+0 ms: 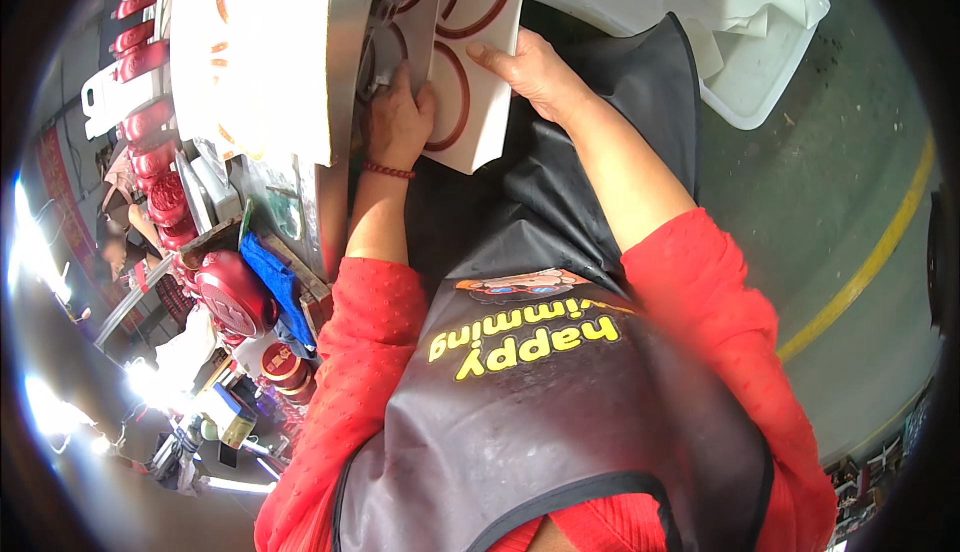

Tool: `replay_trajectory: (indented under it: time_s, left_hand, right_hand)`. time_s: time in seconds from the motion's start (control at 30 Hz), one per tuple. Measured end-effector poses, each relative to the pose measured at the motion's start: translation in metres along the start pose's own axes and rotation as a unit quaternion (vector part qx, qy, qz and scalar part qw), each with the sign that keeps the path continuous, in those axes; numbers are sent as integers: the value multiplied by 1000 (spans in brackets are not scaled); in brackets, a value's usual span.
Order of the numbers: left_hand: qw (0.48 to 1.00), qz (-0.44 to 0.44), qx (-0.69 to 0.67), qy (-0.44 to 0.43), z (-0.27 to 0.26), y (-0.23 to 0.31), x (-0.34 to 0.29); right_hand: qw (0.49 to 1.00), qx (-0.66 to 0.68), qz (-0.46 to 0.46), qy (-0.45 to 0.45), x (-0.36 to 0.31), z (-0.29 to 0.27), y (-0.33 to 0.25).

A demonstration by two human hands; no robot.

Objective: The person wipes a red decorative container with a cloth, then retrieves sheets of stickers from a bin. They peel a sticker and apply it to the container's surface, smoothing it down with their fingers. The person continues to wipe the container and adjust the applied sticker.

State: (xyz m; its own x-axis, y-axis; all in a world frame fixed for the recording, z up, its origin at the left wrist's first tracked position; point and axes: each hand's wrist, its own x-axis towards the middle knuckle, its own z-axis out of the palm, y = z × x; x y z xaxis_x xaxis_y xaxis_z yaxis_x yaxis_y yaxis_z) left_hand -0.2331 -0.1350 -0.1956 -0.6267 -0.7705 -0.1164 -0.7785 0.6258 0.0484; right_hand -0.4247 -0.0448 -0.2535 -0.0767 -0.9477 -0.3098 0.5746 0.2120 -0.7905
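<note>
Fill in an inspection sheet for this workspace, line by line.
Surface: bench at left, with a grey metal edge.
Job's things: white card bearing red rings.
Clutter: red containers and blue cloth, far left.
Hands: right hand grips the card's right edge, thumb on top; left hand at its left edge, contact unclear.
Cables: cannot tell; glare at lower left.
Surroundings: white bin, green floor, yellow line.

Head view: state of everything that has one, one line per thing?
White ring-printed sheet: held at its right edge.
Right hand: closed on that edge.
Left hand: at the sheet's left edge; grip unclear.
White bin: open-topped, white pieces inside.
Black apron: worn.
Blue cloth: crumpled.
</note>
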Motion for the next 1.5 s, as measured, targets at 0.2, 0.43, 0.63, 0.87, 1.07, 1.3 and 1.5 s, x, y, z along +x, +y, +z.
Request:
replay_trajectory:
  time_s: [0.2, 0.43, 0.63, 0.87, 1.07, 1.3, 1.5]
  left_hand:
    - [998, -3, 61, 17, 6, -9, 0]
    - [991, 88, 15, 98, -28, 30, -24]
    - [945, -22, -326, -6, -23, 62, -36]
    - [991, -47, -9, -121, -4, 37, -8]
    - [997, 2, -81, 19, 7, 23, 4]
    - [985, -83, -120, 87, 31, -69, 40]
    - [945, -242, -191, 113, 53, -86, 46]
  right_hand:
    - [999, 39, -8, 4, 5, 0, 1]
    - [995, 86, 37, -30, 2, 2, -10]
    - [998, -20, 65, 7, 9, 4, -13]
    - [1000, -12, 12, -2, 16, 2, -2]
    - [1000, 21, 7, 12, 18, 3, 0]
    - [999, 44, -3, -26, 15, -1, -7]
    - [998, 1, 61, -27, -4, -19, -20]
